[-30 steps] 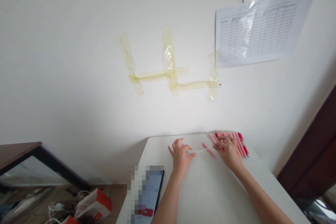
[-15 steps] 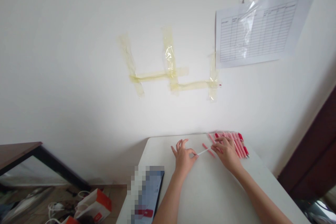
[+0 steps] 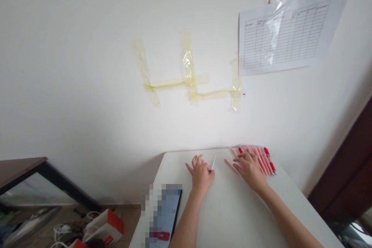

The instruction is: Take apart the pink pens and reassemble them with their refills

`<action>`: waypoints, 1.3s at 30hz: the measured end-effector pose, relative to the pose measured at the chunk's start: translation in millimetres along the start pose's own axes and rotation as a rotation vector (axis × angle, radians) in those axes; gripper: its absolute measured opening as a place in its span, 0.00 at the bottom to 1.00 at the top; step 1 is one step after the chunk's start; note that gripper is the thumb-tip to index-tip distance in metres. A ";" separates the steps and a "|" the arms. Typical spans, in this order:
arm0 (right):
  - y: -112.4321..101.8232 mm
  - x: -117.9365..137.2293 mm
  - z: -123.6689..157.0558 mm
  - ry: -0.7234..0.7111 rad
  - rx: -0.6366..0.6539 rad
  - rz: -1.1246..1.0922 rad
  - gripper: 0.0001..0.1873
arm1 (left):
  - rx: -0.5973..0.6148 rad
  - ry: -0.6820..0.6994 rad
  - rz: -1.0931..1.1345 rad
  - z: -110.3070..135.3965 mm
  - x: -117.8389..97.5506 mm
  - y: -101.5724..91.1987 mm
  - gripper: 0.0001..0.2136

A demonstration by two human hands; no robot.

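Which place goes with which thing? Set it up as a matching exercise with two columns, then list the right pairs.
Things:
1. thin white plastic refill stick
2. row of pink pen barrels
3. ruled paper sheet
4. dark flat tablet

Places:
A. taped to the wall, upper right
B. near left edge of the white table
C. in the left hand
D. far right end of the table, by the right hand

Pairs: 1-C, 2-D, 3-A, 4-B

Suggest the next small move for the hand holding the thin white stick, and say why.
Probably the left hand should lay the white stick down on the table: the stick points up and away from the loose pink tube, which the right hand only rests beside.
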State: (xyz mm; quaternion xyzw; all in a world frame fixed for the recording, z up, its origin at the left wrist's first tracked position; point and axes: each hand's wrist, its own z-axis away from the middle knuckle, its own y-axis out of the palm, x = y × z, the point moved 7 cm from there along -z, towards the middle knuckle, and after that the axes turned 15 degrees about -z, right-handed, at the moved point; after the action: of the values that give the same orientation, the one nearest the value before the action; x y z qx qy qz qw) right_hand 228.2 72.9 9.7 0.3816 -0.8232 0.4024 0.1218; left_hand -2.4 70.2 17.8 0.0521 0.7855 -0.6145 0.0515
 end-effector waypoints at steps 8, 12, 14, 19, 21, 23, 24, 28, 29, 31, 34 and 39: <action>1.4 5.1 0.8 -0.046 0.006 0.017 0.16 | -0.008 -0.019 -0.007 0.3 2.2 0.9 0.03; 3.8 13.2 2.0 -0.081 0.053 0.060 0.14 | -0.018 -0.027 0.002 0.0 3.0 1.3 0.03; 4.3 17.0 2.7 -0.085 0.072 0.091 0.12 | -0.022 -0.029 0.005 -0.1 3.0 1.2 0.03; 8.1 18.3 4.5 -0.046 0.122 0.161 0.09 | -0.013 -0.032 0.004 0.4 2.8 0.6 0.04; 9.2 16.8 4.7 -0.028 0.125 0.180 0.09 | -0.007 -0.033 0.001 0.6 2.8 0.0 0.04; 9.7 15.6 4.6 -0.023 0.116 0.186 0.08 | -0.002 -0.035 0.001 0.8 2.9 -0.6 0.04; 9.8 15.2 4.6 -0.024 0.110 0.185 0.09 | -0.001 -0.036 0.002 0.9 3.0 -0.9 0.04; 8.9 12.9 4.4 -0.022 0.085 0.174 0.09 | -0.030 -0.036 0.018 1.1 3.0 -2.7 0.07; 8.1 12.4 4.3 -0.018 0.078 0.170 0.09 | -0.042 -0.034 0.026 1.2 2.7 -3.3 0.09; 6.5 12.4 4.0 -0.019 0.071 0.156 0.08 | -0.064 -0.025 0.044 1.5 1.8 -4.5 0.12; 4.4 13.9 3.5 -0.037 0.074 0.129 0.07 | -0.092 0.007 0.077 2.2 -1.6 -6.9 0.16; 5.6 14.6 3.3 -0.082 0.106 0.070 0.05 | -0.078 0.067 0.111 4.5 -11.3 -9.8 0.16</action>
State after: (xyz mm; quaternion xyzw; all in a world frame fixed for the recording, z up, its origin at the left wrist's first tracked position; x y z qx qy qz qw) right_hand 214.5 64.8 11.8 0.3744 -0.8179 0.4335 0.0535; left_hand 7.5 63.2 27.8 0.1140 0.8060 -0.5777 0.0610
